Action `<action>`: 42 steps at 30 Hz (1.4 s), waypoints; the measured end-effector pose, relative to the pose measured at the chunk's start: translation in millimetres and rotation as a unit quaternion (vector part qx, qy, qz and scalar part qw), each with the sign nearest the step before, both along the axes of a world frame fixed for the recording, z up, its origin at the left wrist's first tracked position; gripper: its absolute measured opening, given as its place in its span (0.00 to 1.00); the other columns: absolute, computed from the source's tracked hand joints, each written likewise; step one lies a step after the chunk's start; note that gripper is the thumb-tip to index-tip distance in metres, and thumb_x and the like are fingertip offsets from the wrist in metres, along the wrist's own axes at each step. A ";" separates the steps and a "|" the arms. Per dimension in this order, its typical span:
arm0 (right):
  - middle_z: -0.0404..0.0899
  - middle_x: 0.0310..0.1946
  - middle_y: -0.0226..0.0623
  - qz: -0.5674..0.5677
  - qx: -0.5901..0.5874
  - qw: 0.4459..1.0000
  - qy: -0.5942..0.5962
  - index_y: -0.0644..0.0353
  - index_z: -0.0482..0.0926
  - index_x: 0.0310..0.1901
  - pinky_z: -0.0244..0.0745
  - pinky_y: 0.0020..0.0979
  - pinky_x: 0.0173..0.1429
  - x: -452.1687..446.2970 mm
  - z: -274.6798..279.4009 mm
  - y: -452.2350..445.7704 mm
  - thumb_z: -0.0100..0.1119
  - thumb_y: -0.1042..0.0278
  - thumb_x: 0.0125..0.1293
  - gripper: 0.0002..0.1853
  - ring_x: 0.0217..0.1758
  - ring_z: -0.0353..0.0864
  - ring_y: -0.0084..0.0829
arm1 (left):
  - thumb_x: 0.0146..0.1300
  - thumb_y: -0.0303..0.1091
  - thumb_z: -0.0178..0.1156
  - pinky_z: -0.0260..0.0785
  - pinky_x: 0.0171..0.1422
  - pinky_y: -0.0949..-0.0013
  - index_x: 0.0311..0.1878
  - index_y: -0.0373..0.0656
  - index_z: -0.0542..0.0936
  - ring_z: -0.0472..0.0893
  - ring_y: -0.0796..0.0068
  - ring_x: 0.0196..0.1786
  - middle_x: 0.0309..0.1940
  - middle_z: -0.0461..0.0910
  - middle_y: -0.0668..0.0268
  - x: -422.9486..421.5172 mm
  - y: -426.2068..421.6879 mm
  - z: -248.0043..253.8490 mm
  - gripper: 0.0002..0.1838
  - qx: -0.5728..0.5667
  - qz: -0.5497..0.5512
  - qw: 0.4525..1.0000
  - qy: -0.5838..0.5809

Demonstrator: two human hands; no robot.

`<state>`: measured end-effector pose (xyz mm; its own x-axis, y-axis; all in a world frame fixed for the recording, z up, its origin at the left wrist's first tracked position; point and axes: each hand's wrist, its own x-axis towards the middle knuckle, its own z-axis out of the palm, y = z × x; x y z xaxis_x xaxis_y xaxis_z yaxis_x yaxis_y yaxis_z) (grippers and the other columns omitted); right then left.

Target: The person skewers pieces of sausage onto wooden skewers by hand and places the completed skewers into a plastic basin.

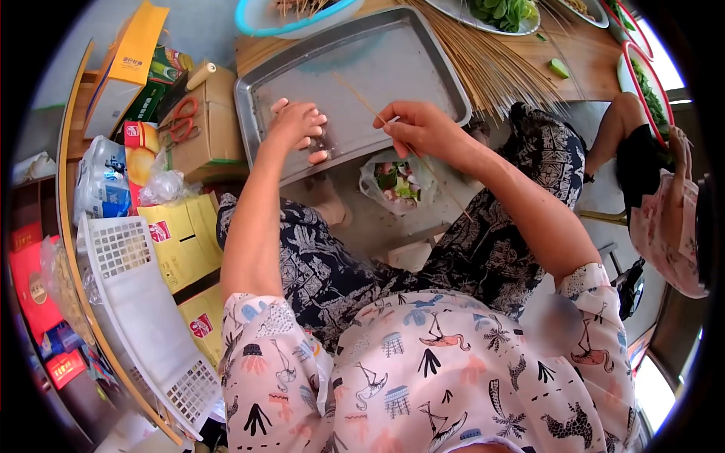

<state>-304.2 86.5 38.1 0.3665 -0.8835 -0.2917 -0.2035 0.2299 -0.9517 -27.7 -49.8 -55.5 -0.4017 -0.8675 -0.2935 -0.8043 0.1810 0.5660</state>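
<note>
My right hand pinches a long thin bamboo skewer over the tray's right part. One end points to the upper left across the metal tray, the other runs down past its near edge. In the tray's left part, my left hand is bent with fingers curled downward among small pinkish pieces, which look like sausage. One such piece lies just below the fingers on the tray. Whatever is under the curled fingers is mostly hidden.
Many loose skewers fan out right of the tray. Behind it stands a blue-rimmed bowl. A plate of green leaves and a lime piece are on the table. Below hangs a bag of scraps. Scissors lie left; another person sits right.
</note>
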 end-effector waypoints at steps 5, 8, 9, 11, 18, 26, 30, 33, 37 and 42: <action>0.71 0.16 0.23 0.013 0.015 1.000 0.006 0.60 0.75 0.48 0.58 0.20 0.25 2.9 10.8 6.3 0.46 0.66 0.72 0.11 0.19 0.64 0.13 | 0.62 0.37 0.50 0.70 0.53 0.57 0.39 0.47 0.82 0.79 0.53 0.44 0.44 0.80 0.58 21.8 -27.4 4.1 0.12 -0.089 0.002 0.990 -0.109; 0.71 0.16 0.23 0.016 0.014 1.000 -0.018 0.60 0.74 0.49 0.58 0.20 0.25 3.3 9.0 4.8 0.46 0.66 0.72 0.11 0.19 0.64 0.13 | 0.63 0.37 0.51 0.69 0.54 0.55 0.45 0.48 0.81 0.77 0.52 0.50 0.46 0.78 0.57 30.3 -40.3 -17.1 0.13 -0.187 0.066 0.976 -0.096; 0.72 0.16 0.26 0.010 0.011 1.000 -0.019 0.61 0.75 0.47 0.61 0.21 0.25 3.3 9.6 4.1 0.47 0.68 0.70 0.10 0.20 0.67 0.15 | 0.63 0.37 0.51 0.69 0.53 0.54 0.46 0.49 0.80 0.77 0.53 0.50 0.47 0.77 0.57 32.6 -43.6 -26.4 0.12 -0.218 0.082 0.966 -0.108; 0.74 0.16 0.28 0.003 0.008 1.000 -0.021 0.63 0.76 0.45 0.63 0.23 0.25 4.7 9.7 4.3 0.49 0.70 0.68 0.09 0.20 0.70 0.16 | 0.63 0.37 0.52 0.70 0.52 0.53 0.47 0.49 0.80 0.77 0.53 0.50 0.49 0.77 0.57 32.9 -42.3 -30.8 0.12 -0.245 0.097 0.957 -0.121; 0.70 0.16 0.23 0.018 0.026 1.000 -0.003 0.60 0.74 0.49 0.59 0.19 0.25 7.6 10.0 1.7 0.47 0.67 0.71 0.10 0.20 0.65 0.13 | 0.64 0.36 0.56 0.72 0.49 0.63 0.48 0.45 0.78 0.80 0.63 0.46 0.44 0.79 0.59 15.2 -35.5 -9.5 0.12 -0.082 0.169 0.978 -0.092; 0.71 0.16 0.29 0.010 -0.002 1.000 -0.022 0.63 0.75 0.45 0.65 0.24 0.24 12.9 14.3 6.5 0.48 0.68 0.70 0.10 0.18 0.69 0.18 | 0.67 0.31 0.54 0.74 0.48 0.67 0.54 0.40 0.72 0.81 0.67 0.45 0.42 0.79 0.61 20.4 -11.8 80.1 0.13 0.229 0.228 0.799 0.507; 0.69 0.15 0.27 -0.004 -0.033 0.999 -0.009 0.63 0.76 0.45 0.62 0.23 0.25 14.5 17.0 9.4 0.48 0.66 0.70 0.11 0.17 0.66 0.16 | 0.67 0.30 0.53 0.72 0.53 0.70 0.57 0.38 0.70 0.78 0.70 0.49 0.46 0.76 0.63 25.9 15.0 110.3 0.16 0.219 0.190 0.778 0.558; 0.69 0.15 0.26 -0.007 -0.057 0.998 -0.013 0.63 0.76 0.45 0.61 0.22 0.26 14.7 9.1 9.6 0.48 0.66 0.70 0.11 0.17 0.66 0.15 | 0.67 0.30 0.53 0.72 0.55 0.71 0.57 0.38 0.71 0.77 0.71 0.49 0.47 0.76 0.63 25.6 32.6 110.7 0.16 0.210 0.190 0.766 0.577; 0.68 0.14 0.26 -0.004 -0.073 0.997 -0.037 0.63 0.77 0.45 0.60 0.23 0.26 15.3 2.8 11.5 0.49 0.66 0.70 0.11 0.17 0.65 0.15 | 0.67 0.29 0.53 0.72 0.55 0.70 0.56 0.38 0.72 0.77 0.71 0.50 0.48 0.76 0.62 29.6 42.1 86.7 0.16 0.225 0.212 0.724 0.617; 0.65 0.14 0.21 0.005 -0.066 0.998 -0.019 0.63 0.77 0.49 0.57 0.20 0.25 15.1 7.3 17.2 0.47 0.65 0.71 0.13 0.16 0.62 0.13 | 0.67 0.28 0.52 0.72 0.56 0.69 0.56 0.38 0.73 0.77 0.70 0.50 0.50 0.76 0.59 27.5 40.8 65.6 0.15 0.237 0.242 0.695 0.634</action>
